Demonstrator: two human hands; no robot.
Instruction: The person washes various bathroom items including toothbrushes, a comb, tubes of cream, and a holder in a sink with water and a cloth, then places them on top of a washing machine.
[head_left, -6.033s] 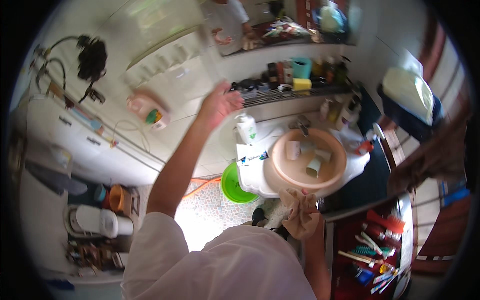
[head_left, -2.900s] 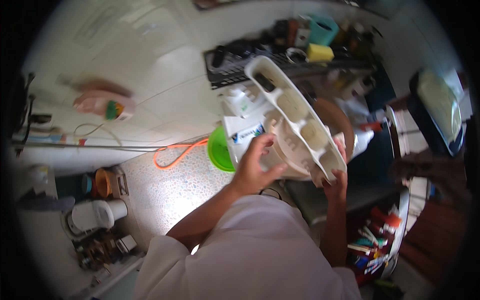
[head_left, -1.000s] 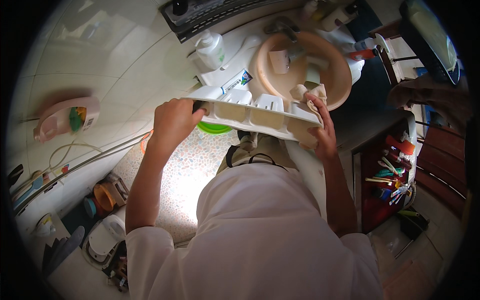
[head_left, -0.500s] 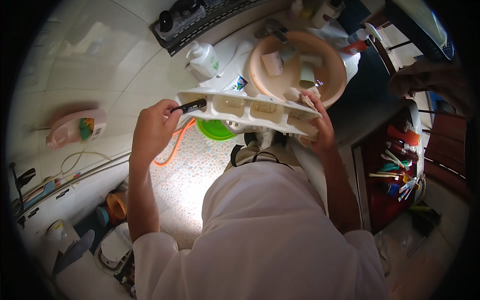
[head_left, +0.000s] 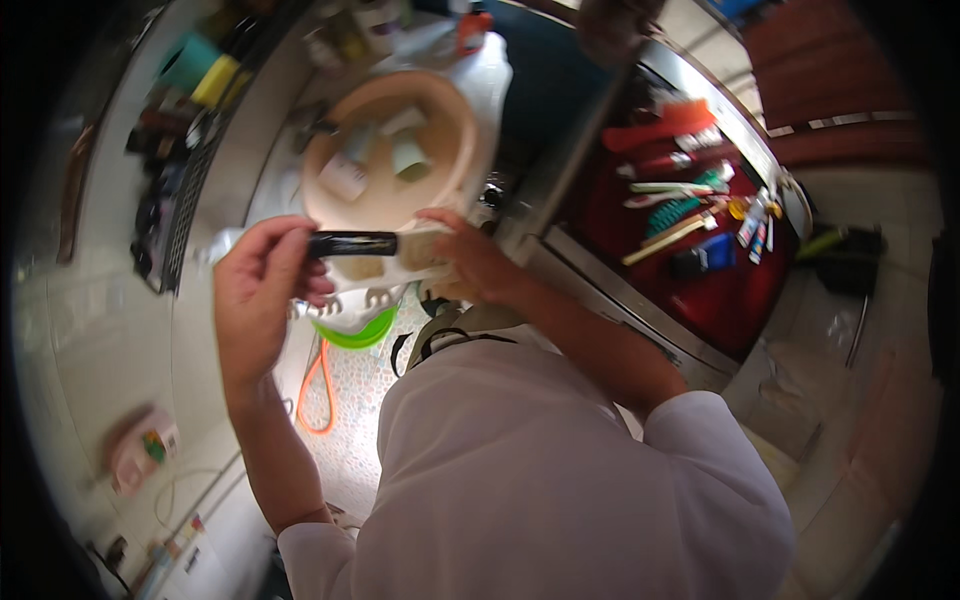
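My left hand (head_left: 258, 290) is closed around a short black cylinder (head_left: 352, 244), whose kind I cannot make out. Its fingers come close to a white compartment rack (head_left: 415, 252) with hook-like prongs along its lower edge; whether they also grip the rack is unclear. The rack's right end is in my right hand (head_left: 478, 262), fingers wrapped over it. Just beyond is a peach-coloured basin (head_left: 458, 120) with water and several pale cups, including a pinkish cup (head_left: 343, 177) and a pale green cup (head_left: 408, 158). Motion blurs the rack's details.
At right, a dark red surface (head_left: 590, 215) carries toothbrushes, tubes and an orange-red item (head_left: 670, 125). Below the rack are a green tub (head_left: 365, 332) and an orange hose (head_left: 318, 390). A black wall shelf (head_left: 185, 220) stands at left, and a pink holder (head_left: 143, 448) hangs lower.
My view has swung to the right, bringing more of the red surface in. The black cylinder now lies level across the rack's front. The pale cloth at my right fingers no longer shows.
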